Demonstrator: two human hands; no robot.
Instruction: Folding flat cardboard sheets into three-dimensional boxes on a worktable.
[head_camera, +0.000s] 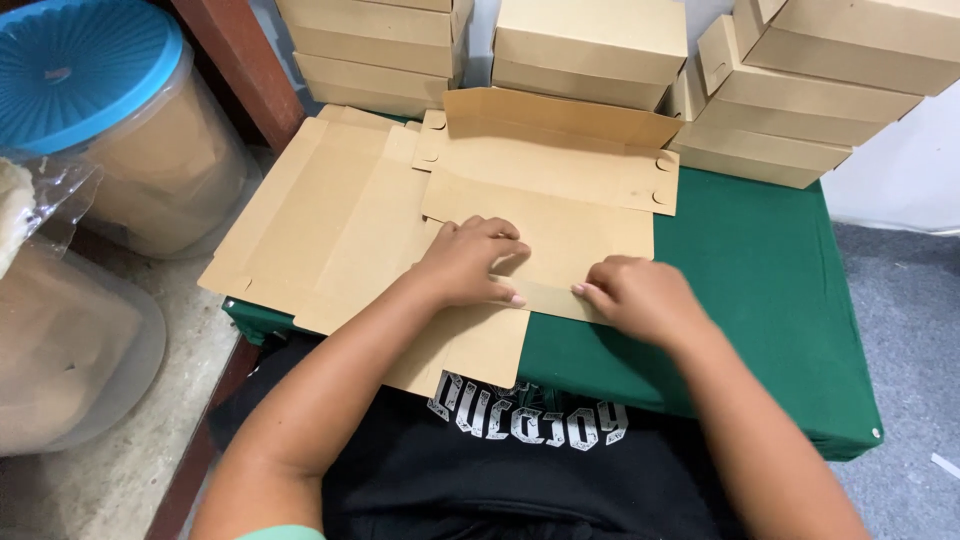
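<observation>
The flat cardboard sheet (545, 215) lies unfolded at the near edge of the green-covered table (760, 270), its long axis running away from the person toward the far edge, where one flap stands tilted up against the stacked boxes (590, 45). Both hands rest on its near part. The left hand (470, 262) lies palm down with fingers curled and pressed onto the card; the right hand (640, 298) does the same just beside it, fingertips pointing left, pressing along the sheet's near edge. Neither hand pinches anything that shows. Their fingertips nearly meet but stay apart. A pile of more flat sheets (325, 225) lies under and left of it, near the table's left edge
</observation>
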